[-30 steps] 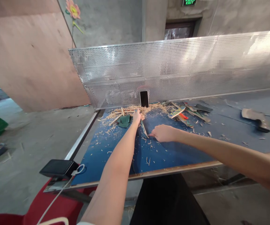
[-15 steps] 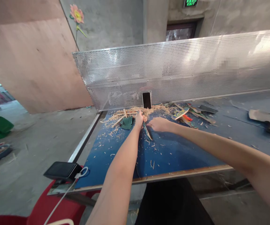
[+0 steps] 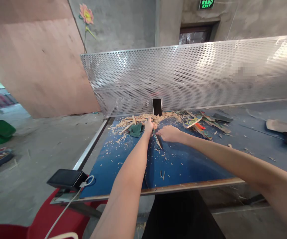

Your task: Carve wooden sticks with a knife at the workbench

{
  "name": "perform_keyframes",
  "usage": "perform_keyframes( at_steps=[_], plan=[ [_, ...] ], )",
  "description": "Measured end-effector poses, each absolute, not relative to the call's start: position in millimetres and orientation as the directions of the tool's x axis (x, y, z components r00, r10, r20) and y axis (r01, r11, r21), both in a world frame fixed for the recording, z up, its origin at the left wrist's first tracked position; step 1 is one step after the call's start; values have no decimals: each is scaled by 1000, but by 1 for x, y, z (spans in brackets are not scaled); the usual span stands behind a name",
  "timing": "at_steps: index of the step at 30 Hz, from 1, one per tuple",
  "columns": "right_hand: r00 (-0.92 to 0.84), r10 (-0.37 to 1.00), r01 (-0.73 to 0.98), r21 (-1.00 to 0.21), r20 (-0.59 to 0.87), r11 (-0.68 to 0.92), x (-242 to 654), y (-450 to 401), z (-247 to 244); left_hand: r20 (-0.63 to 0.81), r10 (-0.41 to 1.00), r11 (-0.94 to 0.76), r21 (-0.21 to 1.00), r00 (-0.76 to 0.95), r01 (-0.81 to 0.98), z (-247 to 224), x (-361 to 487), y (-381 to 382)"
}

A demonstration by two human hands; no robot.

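Observation:
My left hand (image 3: 148,126) is closed around a narrow wooden strip (image 3: 157,142), dark along its edges and pale on its face. The strip's lower end points toward me, just above the blue tabletop or resting on it; I cannot tell which. Close on the right, my right hand (image 3: 170,133) is curled shut with its fingertips by the strip. Whatever it grips is hidden by the fingers. A crumpled dark green cloth-like piece (image 3: 136,130) lies just left of my left hand. Behind both hands spreads a heap of pale wood shavings (image 3: 169,115).
A phone (image 3: 157,107) leans upright against the perforated metal screen (image 3: 143,79). Painted wood pieces (image 3: 194,122) and an orange-red item (image 3: 200,126) lie to the right. A black box (image 3: 67,179) with a white cable sits at the table's left corner, above a red chair (image 3: 56,215).
The view has shifted slightly, so the scene sits a little further right. Both hands and the strip keep nearly the same place and grip.

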State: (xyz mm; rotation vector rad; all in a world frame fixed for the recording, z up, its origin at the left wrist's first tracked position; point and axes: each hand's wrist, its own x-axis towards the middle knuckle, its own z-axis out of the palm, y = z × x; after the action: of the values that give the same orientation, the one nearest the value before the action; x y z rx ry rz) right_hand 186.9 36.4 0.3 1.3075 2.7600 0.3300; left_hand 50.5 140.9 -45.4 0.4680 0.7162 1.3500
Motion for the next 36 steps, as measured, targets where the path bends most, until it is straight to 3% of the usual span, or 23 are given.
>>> perform_keyframes(
  at_steps=[5, 13, 19, 22, 29, 36],
  plan=[
    [-622, 782, 773, 190, 43, 605, 190, 37, -2, -166, 986, 121, 723, -1, -680, -46, 53, 138],
    [-553, 832, 830, 62, -34, 554, 190, 28, -2, -181, 981, 176, 701, 66, -692, -46, 50, 137],
    [-619, 773, 758, 151, -140, 635, 211, -25, 11, -149, 986, 159, 707, 74, -689, -45, 49, 136],
    [-628, 771, 749, 189, -102, 635, 217, -39, 20, -158, 984, 169, 708, 80, -686, -43, 50, 136],
    [-595, 804, 790, 192, 13, 582, 196, 2, 22, -152, 988, 134, 707, 36, -694, -41, 48, 135],
    [-573, 819, 810, 124, -37, 573, 182, 20, 10, -172, 985, 146, 714, 31, -684, -45, 49, 136]
  ],
)
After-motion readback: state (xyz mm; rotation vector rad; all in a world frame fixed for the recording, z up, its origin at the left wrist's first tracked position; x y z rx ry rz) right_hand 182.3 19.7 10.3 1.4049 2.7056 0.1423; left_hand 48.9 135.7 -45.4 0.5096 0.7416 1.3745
